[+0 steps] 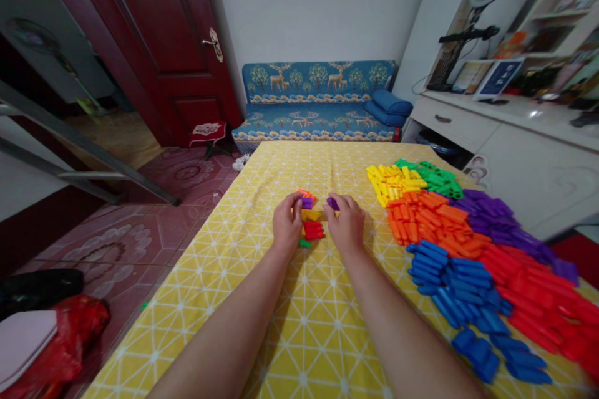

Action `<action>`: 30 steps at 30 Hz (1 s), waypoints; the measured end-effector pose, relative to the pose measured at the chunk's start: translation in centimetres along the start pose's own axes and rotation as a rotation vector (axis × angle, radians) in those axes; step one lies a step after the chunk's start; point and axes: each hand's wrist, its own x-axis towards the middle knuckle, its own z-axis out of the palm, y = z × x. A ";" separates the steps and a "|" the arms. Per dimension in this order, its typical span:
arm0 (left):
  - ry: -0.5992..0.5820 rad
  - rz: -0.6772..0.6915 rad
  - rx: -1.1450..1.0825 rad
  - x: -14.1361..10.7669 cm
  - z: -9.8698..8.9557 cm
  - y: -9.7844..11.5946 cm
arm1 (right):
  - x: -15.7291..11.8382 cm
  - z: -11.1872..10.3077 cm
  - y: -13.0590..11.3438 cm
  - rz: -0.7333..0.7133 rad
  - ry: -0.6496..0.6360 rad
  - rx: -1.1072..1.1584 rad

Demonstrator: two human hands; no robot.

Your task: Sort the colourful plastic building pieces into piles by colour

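Observation:
My left hand (286,223) is closed at the fingertips on a purple plastic block (307,203). Across from it, my right hand (347,223) pinches another purple plastic block (332,203), mostly covered by the fingers. The two blocks are a small gap apart. Orange blocks (307,195) lie just beyond the left fingertips. Between the hands are yellow blocks (311,216) and, nearer me, several red blocks (314,230). A green block (304,243) shows beside my left wrist. Whether these small pieces are joined cannot be made out.
On the right of the yellow patterned tablecloth (304,336) lie piles of yellow (390,182), green (437,179), orange (433,219), purple (496,221), blue (461,287) and red blocks (538,293). A blue sofa (318,112) stands beyond the table, a white cabinet (528,162) at right.

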 end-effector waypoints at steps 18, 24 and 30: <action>-0.141 0.019 -0.070 -0.4 -0.5 0.9 | -0.7 0.1 -2.3 -0.018 0.080 0.531; -0.125 0.023 -0.040 -0.4 -0.8 0.7 | 4.5 -8.1 -2.0 -0.014 0.116 0.535; -0.124 0.011 -0.074 -0.4 -0.4 0.6 | 10.5 -19.8 11.8 -0.058 0.283 -0.204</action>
